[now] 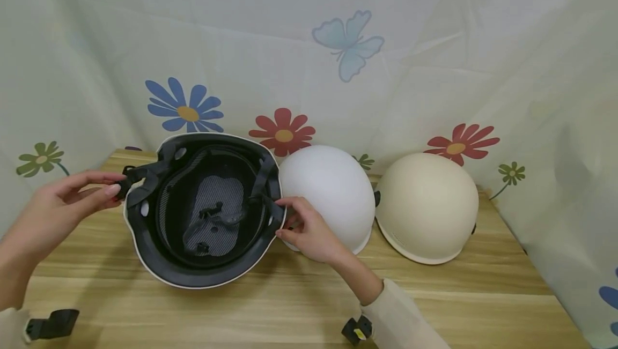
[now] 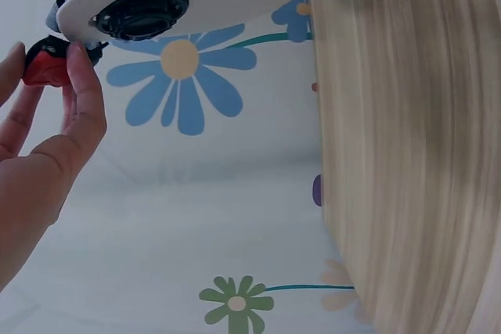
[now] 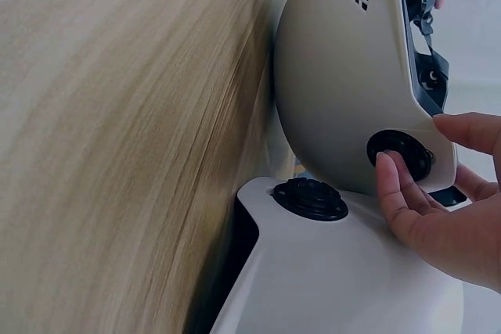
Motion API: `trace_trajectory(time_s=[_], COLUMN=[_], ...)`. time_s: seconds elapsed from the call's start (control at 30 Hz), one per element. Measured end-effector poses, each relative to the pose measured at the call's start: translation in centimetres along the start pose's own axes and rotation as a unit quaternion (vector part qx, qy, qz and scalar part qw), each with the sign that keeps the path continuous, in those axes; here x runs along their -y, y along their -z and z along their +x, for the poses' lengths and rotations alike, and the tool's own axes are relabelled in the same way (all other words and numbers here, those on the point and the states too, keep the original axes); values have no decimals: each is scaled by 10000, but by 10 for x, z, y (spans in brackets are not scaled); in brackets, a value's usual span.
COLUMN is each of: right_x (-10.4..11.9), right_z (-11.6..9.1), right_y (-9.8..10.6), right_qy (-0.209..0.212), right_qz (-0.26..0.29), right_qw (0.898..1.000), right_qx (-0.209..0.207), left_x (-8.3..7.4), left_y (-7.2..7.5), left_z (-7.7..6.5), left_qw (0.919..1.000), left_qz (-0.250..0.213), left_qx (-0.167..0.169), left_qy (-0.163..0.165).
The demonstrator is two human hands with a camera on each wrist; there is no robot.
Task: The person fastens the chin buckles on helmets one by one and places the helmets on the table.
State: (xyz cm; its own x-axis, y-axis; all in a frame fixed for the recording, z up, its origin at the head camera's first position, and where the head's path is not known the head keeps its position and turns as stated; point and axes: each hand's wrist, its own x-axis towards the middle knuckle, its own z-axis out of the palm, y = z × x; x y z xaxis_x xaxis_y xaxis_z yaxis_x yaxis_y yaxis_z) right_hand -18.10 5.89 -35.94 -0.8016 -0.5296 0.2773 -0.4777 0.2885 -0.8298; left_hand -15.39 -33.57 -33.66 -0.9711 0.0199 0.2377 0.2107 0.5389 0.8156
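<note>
An upturned helmet [image 1: 212, 279] with a black lining lies on the left part of the table, its opening facing up. Its black straps [image 1: 147, 180] run over the left rim. My left hand [image 1: 63, 209] pinches a small black-and-red strap buckle [image 2: 48, 64] just outside that rim. At the opposite side my right hand [image 1: 309, 231] grips the rim, with fingertips against a round black disc [image 3: 401, 154] on the shell. A second black strap [image 1: 263, 183] hangs inside near the right hand. The white helmet [image 1: 328, 193] stands dome up, close behind the right hand.
Beyond the white helmet, a beige helmet [image 1: 427, 207] sits dome up on the right. All three helmets are on a wooden table [image 1: 299, 306]. A curtain [image 1: 241, 43] with printed flowers and a butterfly hangs behind it and along both sides.
</note>
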Motion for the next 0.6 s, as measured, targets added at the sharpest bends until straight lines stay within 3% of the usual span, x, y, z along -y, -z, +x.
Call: trace_trajectory(time_s=[0.17, 0.4, 0.6], right_x=[0, 0, 0], right_z=[0, 1, 1], right_y=[0, 0, 0], right_qy=[-11, -50, -56], right_qz=[54, 60, 93], right_qw=[10000, 10000, 9999], right_qx=[9, 11, 22], left_x=[-7, -16, -22], left_y=[1, -4, -8], left_z=[-1, -1, 0], left_qw=[9991, 9993, 9989], left_qz=[402, 36, 50], left_qx=[-10, -187, -328], left_qy=[152, -320, -316])
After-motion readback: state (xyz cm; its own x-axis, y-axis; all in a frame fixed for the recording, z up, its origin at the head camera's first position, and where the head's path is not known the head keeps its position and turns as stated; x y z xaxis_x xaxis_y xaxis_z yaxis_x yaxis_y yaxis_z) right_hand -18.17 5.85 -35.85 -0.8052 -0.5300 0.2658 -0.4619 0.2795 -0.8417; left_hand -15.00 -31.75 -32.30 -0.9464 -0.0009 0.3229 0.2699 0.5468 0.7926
